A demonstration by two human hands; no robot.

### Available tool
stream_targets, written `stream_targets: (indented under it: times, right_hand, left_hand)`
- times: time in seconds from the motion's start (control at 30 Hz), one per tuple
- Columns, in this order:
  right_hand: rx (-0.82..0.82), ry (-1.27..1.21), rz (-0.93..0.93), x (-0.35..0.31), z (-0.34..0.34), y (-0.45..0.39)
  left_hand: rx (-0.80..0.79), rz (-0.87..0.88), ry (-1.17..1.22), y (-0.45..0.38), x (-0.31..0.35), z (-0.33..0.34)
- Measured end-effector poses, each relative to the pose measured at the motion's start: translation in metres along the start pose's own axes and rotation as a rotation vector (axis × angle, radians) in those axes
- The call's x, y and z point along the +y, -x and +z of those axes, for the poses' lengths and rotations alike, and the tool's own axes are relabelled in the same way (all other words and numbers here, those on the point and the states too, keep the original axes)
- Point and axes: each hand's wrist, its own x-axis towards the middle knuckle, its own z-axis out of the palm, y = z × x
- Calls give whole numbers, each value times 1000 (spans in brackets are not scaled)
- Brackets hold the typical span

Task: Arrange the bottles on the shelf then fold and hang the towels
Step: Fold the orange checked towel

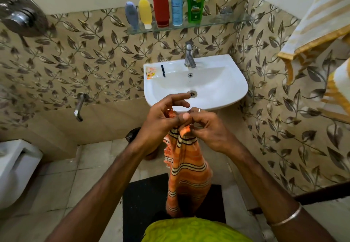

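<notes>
Two hands, left hand and right hand, pinching orange striped towel top edge, five bottles upright on glass shelf

Orange striped towel hangs bunched before the sink; five bottles line the shelf

A white sink with a steel tap juts from a leaf-patterned tiled wall, an orange sachet lying on its rim; a black mat lies on the floor below, a toilet at far left
</notes>
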Motion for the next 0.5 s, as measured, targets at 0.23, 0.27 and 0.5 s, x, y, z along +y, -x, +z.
stream_targets:
  times: [0.23, 0.27, 0.5]
  right_hand:
    - [86, 20, 29, 4, -6, 4]
    - [89, 24, 36, 4, -6, 5]
    - [129, 93, 10, 2, -4, 11]
  left_hand:
    - [51, -342, -62, 8, 2, -25]
    - [63, -362, -63, 8, 1, -27]
    - [146, -291, -16, 13, 2, -21]
